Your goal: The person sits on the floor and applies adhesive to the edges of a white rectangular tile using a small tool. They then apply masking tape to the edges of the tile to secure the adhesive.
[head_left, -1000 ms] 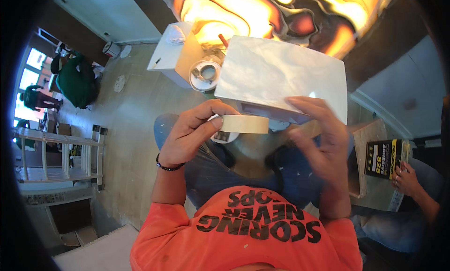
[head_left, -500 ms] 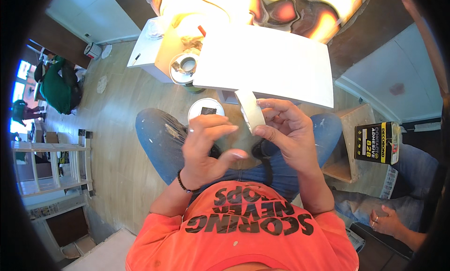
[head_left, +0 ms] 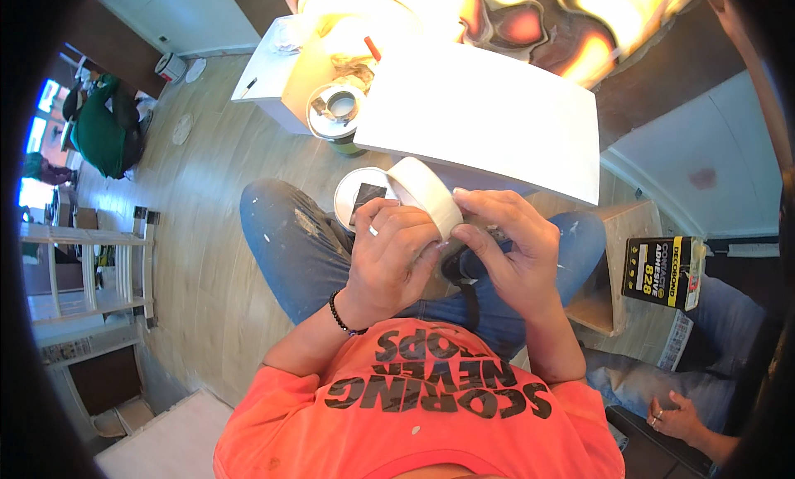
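A roll of cream masking tape (head_left: 436,199) is held up between my two hands, above my knees, tilted so its outer band faces right. My left hand (head_left: 391,249) is closed at the roll's lower left, its fingers curled against it and the thumb tip near the lower edge. My right hand (head_left: 517,239) pinches the roll's right side with thumb and forefinger. Whether a loose tape end is between those fingertips is too small to tell. Beyond my left hand, a round white lid (head_left: 350,189) carries a dark square piece (head_left: 369,194).
A white board (head_left: 489,119) lies ahead, beside an open can (head_left: 338,106). On the right, a black and yellow adhesive tin (head_left: 658,272) stands near a wooden box (head_left: 617,301) and another person's hand (head_left: 681,417). White racking (head_left: 91,268) stands left; a person in green (head_left: 108,135) bends farther off.
My left hand has moved right and closed on the roll, its fingers earlier apart from it. The roll has turned, showing more of its opening. My right hand stays at its side.
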`<action>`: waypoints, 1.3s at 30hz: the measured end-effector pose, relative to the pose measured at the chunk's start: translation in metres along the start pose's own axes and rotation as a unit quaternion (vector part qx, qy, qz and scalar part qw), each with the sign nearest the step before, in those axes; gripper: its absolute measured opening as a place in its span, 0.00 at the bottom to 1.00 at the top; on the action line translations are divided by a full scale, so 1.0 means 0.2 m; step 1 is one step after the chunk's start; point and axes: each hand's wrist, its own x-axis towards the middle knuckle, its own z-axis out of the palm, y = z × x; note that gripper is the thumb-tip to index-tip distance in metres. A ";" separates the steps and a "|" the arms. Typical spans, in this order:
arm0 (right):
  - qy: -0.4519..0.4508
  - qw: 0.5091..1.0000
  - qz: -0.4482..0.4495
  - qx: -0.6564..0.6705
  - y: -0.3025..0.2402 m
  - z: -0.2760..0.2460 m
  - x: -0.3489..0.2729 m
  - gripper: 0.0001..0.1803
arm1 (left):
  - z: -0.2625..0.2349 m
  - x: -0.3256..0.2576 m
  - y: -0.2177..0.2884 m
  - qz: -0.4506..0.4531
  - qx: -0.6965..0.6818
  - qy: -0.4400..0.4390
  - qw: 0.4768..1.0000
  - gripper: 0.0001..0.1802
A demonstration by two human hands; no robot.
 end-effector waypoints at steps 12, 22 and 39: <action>-0.024 0.976 -0.130 -0.172 0.03 0.00 0.05 0.20 | -0.04 -0.02 -0.02 -0.014 0.012 -0.031 0.999 0.18; -0.038 0.970 -0.144 -0.194 0.02 -0.01 0.08 0.15 | -0.06 -0.04 -0.06 -0.006 0.015 -0.066 0.998 0.19; -0.098 0.973 -0.079 -0.195 -0.01 -0.02 0.13 0.11 | -0.08 -0.05 -0.04 -0.019 0.014 -0.077 0.997 0.19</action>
